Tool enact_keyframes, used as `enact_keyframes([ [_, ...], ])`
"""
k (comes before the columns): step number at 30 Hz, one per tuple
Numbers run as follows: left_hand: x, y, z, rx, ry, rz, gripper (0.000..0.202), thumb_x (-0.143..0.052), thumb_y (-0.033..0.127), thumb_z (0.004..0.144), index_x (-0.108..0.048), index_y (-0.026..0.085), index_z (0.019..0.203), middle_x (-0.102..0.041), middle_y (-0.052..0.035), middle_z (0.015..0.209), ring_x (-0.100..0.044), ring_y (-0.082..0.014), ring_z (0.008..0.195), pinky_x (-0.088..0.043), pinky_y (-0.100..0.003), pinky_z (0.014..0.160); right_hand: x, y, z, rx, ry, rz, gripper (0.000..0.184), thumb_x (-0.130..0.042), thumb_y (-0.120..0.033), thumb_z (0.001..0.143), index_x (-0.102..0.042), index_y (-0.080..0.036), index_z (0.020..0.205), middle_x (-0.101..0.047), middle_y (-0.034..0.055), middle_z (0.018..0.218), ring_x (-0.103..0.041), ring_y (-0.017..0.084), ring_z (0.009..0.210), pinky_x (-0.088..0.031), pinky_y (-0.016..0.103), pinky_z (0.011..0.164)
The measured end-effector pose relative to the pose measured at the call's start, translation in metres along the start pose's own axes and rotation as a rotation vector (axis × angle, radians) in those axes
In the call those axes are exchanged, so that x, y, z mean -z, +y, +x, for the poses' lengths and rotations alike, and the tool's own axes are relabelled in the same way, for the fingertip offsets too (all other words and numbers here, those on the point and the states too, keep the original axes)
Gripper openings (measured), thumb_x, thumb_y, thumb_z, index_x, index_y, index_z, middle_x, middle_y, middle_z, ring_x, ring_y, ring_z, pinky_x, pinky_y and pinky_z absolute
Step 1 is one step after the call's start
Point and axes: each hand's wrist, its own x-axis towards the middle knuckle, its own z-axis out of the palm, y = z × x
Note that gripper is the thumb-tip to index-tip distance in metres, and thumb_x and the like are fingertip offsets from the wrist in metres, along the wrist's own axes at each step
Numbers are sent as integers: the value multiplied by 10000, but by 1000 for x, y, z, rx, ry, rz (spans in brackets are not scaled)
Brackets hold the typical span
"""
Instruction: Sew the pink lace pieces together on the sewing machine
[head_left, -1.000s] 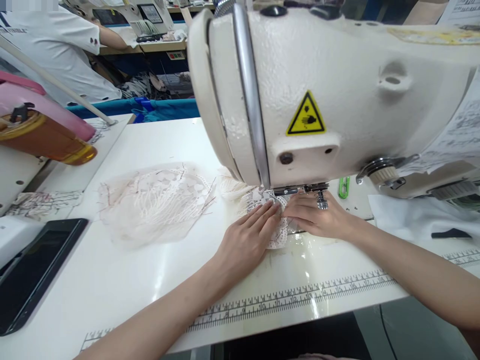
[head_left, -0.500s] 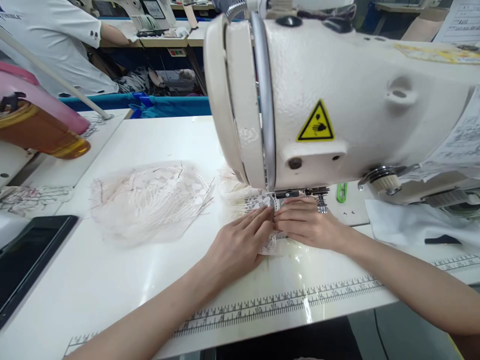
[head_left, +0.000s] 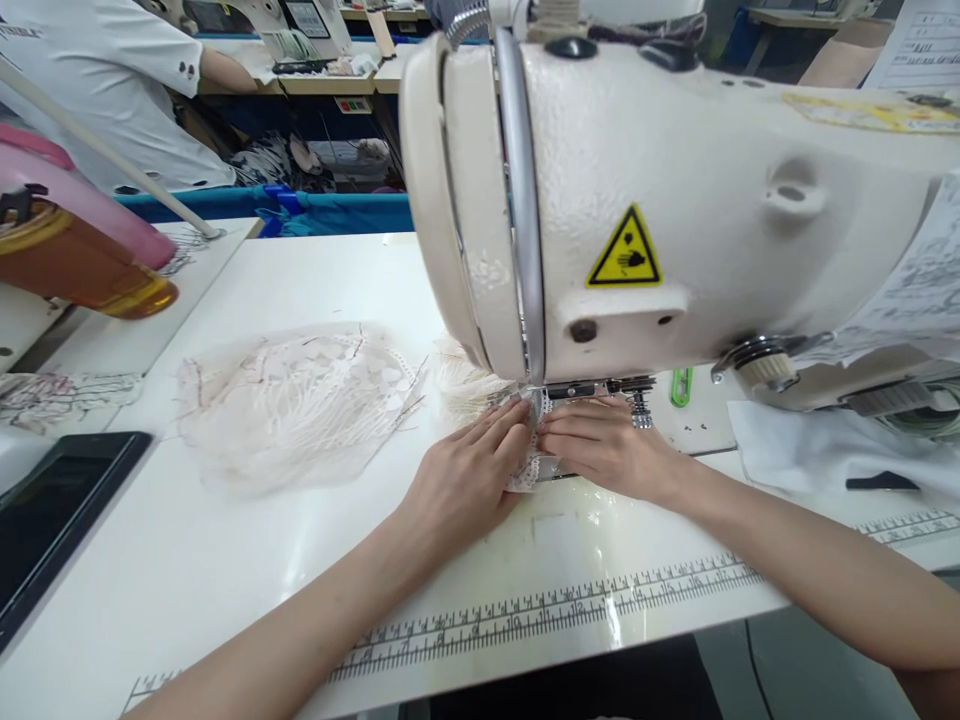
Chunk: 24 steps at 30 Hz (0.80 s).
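Note:
A white sewing machine (head_left: 675,200) stands over the table, its needle area partly hidden by the head and my fingers. Under it lies a piece of pale lace trim (head_left: 525,470) with a scalloped edge. My left hand (head_left: 469,460) rests flat on the lace from the left, fingers stretched toward the presser foot. From the right, my right hand (head_left: 604,445) lies with extended fingers against the lace edge, close to the other fingertips. Pale fringed fabric (head_left: 469,380) shows behind the left fingers.
Sheer fringed lace (head_left: 300,410) lies on the left of the white table. A phone (head_left: 67,520), an amber bottle (head_left: 82,260) and a pink bottle (head_left: 97,190) are farther left. White cloth (head_left: 795,450) and a green clip (head_left: 681,387) lie right. Another person (head_left: 112,90) sits beyond.
The lace trim under my hands has shifted slightly away, toward the machine, and less of it shows in front. Both hands stay on it; the whole view has shifted a little.

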Motion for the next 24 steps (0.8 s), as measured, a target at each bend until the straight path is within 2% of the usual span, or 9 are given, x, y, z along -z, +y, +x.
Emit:
enact_keyframes([
  [8, -1, 0, 2, 6, 22, 24, 405, -492, 136, 804, -515, 58, 1201, -591, -181, 1278, -555, -272, 1205, -525, -394, 968, -3, 8, -1, 14, -3, 32, 228, -469, -107, 903, -665, -217, 939, -706, 14, 917, -636, 150, 901, -522, 328, 816],
  [12, -2, 0, 1, -16, 6, 37, 464, -483, 189, 842, -493, 70, 1290, -560, -163, 1320, -538, -278, 1222, -512, -423, 984, -2, 11, -1, 8, -1, 8, 217, -476, -104, 901, -655, -215, 953, -701, 4, 929, -633, 130, 907, -515, 308, 822],
  [20, -2, 2, 3, -36, 18, 48, 440, -438, 234, 884, -542, 84, 1285, -548, -134, 1333, -500, -287, 1256, -516, -443, 977, 3, 14, -3, -56, -28, -67, 251, -455, -108, 900, -660, -247, 946, -697, -25, 933, -631, 119, 819, -474, 290, 746],
  [24, -2, 2, 3, -53, 25, 64, 432, -434, 238, 891, -557, 75, 1272, -554, -140, 1324, -502, -296, 1253, -528, -441, 960, 9, 13, -2, -54, 21, -136, 227, -452, -145, 915, -656, -236, 953, -702, -24, 983, -634, 118, 819, -453, 286, 697],
])
